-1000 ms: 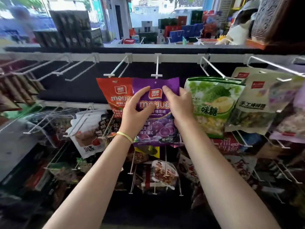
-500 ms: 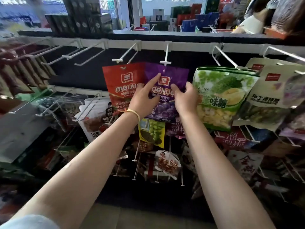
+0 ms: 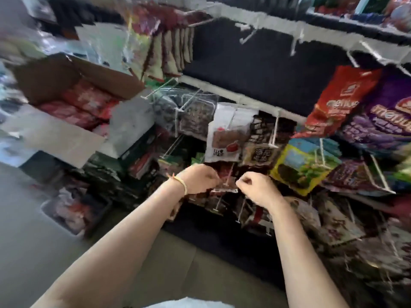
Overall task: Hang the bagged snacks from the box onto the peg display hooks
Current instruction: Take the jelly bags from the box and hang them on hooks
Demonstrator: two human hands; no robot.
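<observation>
Left hand (image 3: 199,178): fingers curled, low before the peg display; contents of grip cannot be told through motion blur. A yellow band (image 3: 183,184) circles the wrist. Right hand (image 3: 255,187): loosely curled beside it, nothing visibly held. Between the two hands: a white hook (image 3: 225,185), partly hidden. Purple snack bag (image 3: 382,123): hanging at upper right, cut off by the frame edge, touching the red-orange snack bag (image 3: 335,101) to its left. Cardboard box (image 3: 66,107): open at left, red packets inside, print illegible. Lower racks smeared, unreadable.
</observation>
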